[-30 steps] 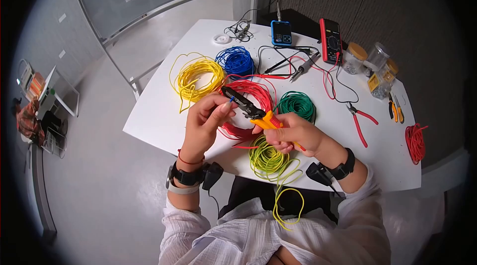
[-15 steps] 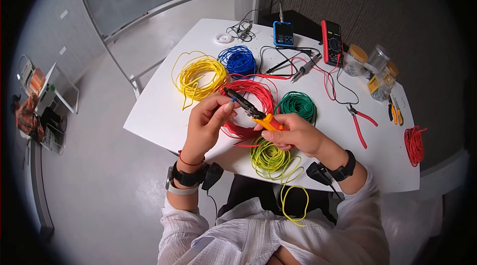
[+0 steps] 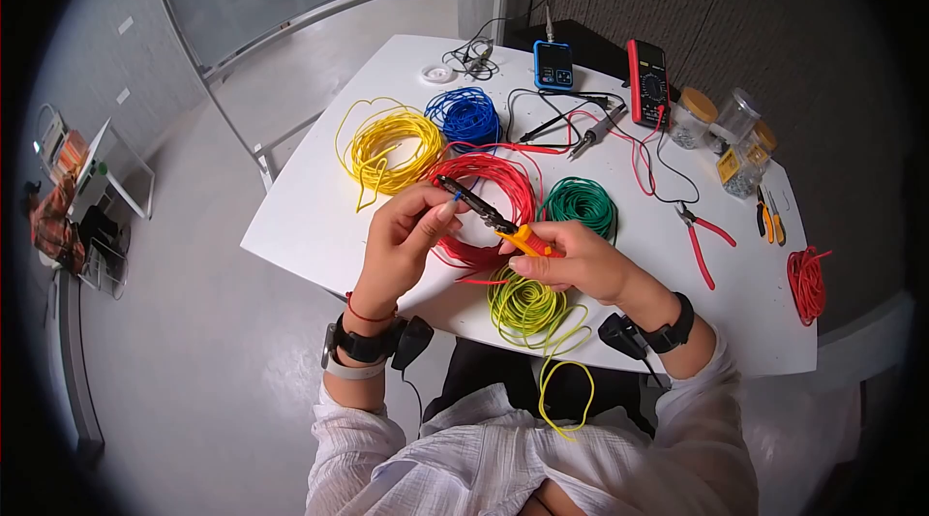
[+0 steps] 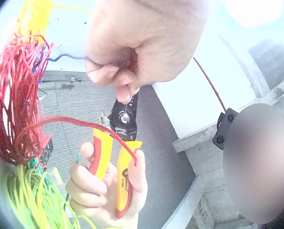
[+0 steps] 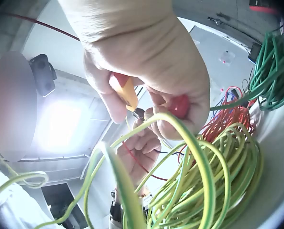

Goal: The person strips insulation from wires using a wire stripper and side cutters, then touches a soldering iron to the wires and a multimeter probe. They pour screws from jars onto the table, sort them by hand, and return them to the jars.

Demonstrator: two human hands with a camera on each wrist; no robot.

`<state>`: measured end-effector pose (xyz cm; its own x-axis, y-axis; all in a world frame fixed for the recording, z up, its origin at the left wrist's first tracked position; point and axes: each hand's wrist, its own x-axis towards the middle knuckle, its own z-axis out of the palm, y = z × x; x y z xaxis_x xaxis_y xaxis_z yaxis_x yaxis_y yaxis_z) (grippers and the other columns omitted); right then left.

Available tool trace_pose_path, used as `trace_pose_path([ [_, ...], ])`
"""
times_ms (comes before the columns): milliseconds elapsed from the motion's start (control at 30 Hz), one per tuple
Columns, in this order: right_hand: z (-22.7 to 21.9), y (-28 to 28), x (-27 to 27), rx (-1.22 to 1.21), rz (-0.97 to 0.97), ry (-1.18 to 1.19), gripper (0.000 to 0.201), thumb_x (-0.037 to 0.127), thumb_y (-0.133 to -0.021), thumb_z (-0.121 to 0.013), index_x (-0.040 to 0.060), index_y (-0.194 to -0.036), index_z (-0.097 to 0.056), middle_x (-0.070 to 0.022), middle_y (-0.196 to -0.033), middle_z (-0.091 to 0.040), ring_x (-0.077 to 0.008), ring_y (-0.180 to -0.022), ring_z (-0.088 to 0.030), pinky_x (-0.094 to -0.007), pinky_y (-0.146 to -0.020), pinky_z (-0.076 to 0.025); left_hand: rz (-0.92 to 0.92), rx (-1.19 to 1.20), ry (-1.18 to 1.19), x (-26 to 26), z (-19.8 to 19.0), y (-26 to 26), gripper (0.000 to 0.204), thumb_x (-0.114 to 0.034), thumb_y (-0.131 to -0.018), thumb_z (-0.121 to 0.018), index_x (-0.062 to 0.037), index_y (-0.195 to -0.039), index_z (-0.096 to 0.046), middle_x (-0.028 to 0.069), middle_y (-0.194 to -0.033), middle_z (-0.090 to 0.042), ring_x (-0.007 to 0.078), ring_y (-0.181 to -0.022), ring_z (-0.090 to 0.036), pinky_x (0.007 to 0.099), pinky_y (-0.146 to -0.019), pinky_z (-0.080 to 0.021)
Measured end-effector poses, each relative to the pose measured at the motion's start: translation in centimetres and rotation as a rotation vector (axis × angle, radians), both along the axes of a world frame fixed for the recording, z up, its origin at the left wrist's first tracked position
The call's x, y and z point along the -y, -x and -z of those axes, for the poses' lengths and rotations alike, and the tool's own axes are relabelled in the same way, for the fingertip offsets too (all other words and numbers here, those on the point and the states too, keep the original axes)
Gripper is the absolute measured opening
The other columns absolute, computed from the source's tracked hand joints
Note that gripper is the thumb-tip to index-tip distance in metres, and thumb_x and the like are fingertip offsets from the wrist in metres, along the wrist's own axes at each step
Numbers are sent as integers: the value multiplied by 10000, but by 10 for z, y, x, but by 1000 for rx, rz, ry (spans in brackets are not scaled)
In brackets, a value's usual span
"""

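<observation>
1. Step in hand (judged): blue wire (image 4: 65, 56) being positioned at the head of the wire stripper (image 3: 498, 219). Can't tell if the wire sits b/w the blades; contact pt. hidden by fingertips.
2. L hand (image 3: 402, 230): thumb + index closed to a pinch on the blue wire, other fingers curled in. Tip of the stripper head is right at the fingertips.
3. R hand (image 3: 576, 264): fingers partly curled round the yellow/red handles; handles stand apart, i.e. not squeezed together. Tool held above the table (image 3: 310, 245), head angled toward L hand.
4. Surroundings: red coil (image 3: 523, 192) beneath the tool; yellow-green coil (image 3: 523, 308) near the front edge, w/ a loop hanging over. Green coil (image 3: 581, 204) beyond R hand; blue coil (image 3: 464, 119) + yellow coil (image 3: 363, 150) on the far side of L hand.
5. Next move calls for (judged): steady pinch, wire aligned w/ the correct notch, then even handle pressure, fingertips clear of the blades. Loose red strand in L wrist view passes in front of the tool; s/b kept out of the way.
</observation>
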<state>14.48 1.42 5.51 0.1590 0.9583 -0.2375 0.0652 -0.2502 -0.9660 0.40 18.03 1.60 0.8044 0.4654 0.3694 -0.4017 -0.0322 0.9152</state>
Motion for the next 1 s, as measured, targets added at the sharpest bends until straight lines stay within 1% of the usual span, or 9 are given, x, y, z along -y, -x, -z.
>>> trace_pose_path([
  [400,18,-3,-2,385,54,-178,354,292,-743,-690,8,-929,-591,-68,-705,-583,-121,-630,-538,-260,-569,-425,10,-12,-38,0,1,1,155,-113,-887,-512,23,-914,-581,35,-852,-549,87,-733,-535,203,-664,-431],
  [567,9,7,1,1273,382,-356,398,296,-665,-733,19,-913,-591,-164,-783,-619,-309,-709,-606,-342,-623,-478,-34,7,9,0,10,-4,135,-98,-884,-510,22,-888,-573,32,-819,-542,88,-719,-542,201,-652,-434],
  [700,12,2,1,1380,382,-353,417,229,-690,-727,34,-1021,-564,-128,-839,-600,-224,-703,-600,-296,-643,-465,-36,-1,-15,0,9,-5,131,-91,-881,-512,22,-895,-575,27,-799,-543,88,-716,-543,200,-648,-436],
  [767,16,-3,-1,894,217,-328,463,279,-686,-734,28,-1027,-548,-105,-769,-578,-254,-649,-587,-319,-600,-473,-82,4,-59,2,3,-4,133,-95,-881,-514,20,-901,-576,24,-794,-549,85,-712,-542,200,-643,-436],
  [800,19,-5,-2,893,218,-331,463,279,-686,-734,28,-1027,-548,-105,-769,-578,-254,-649,-587,-319,-600,-473,-83,4,-61,3,-1,-3,133,-95,-881,-514,20,-901,-576,24,-794,-549,85,-712,-542,200,-643,-436],
  [867,24,-6,-3,22,37,-181,431,288,-761,-680,14,-1056,-524,-7,-684,-488,-122,-524,-491,-245,-492,-421,-57,23,-68,4,-6,0,141,-108,-881,-518,18,-904,-579,29,-828,-563,81,-718,-535,199,-651,-434],
  [900,19,-7,-1,21,38,-181,431,288,-761,-680,14,-1056,-524,-7,-684,-488,-122,-524,-491,-245,-492,-421,-56,22,-68,3,-5,0,141,-108,-881,-518,18,-904,-579,29,-828,-563,81,-718,-535,199,-651,-434],
  [967,4,-9,3,-571,-71,97,361,293,-833,-603,12,-1045,-521,38,-664,-421,-29,-504,-382,-169,-436,-331,-24,44,-40,-1,-3,-2,149,-123,-882,-522,14,-903,-578,30,-852,-577,75,-727,-525,198,-667,-433],
  [1000,5,-9,2,-570,-73,96,361,293,-833,-603,12,-1045,-521,38,-664,-421,-29,-504,-382,-169,-436,-331,-25,44,-42,-1,-3,-2,149,-123,-882,-522,14,-903,-578,30,-852,-577,75,-727,-525,198,-667,-433],
])
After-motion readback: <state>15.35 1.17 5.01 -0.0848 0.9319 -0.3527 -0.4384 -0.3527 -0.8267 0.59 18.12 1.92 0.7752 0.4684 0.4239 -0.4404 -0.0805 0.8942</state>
